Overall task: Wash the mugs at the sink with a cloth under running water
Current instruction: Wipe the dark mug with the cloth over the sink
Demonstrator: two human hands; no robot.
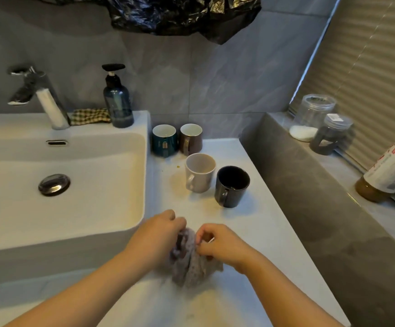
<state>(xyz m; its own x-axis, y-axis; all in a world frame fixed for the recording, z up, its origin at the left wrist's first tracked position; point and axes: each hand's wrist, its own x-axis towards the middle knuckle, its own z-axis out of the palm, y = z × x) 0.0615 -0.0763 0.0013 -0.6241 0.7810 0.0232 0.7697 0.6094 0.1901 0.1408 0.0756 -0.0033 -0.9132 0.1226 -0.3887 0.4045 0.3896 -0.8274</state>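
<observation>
Low in the middle of the frame, I have both hands on the grey cloth, which sits bunched on the counter just right of the sink. My left hand has its fingers curled into the cloth and my right hand pinches its top edge, I judge to open or fold it into a pad before any washing. The four mugs wait upright at mid-frame. The teal mug and brown mug stand against the wall, and the white mug and black mug are nearer, handles toward me. The tap is at upper left with a soap bottle and a checked rag beside it, and I see no stream in the basin. Nothing blocks the way from the mugs to the sink.
</observation>
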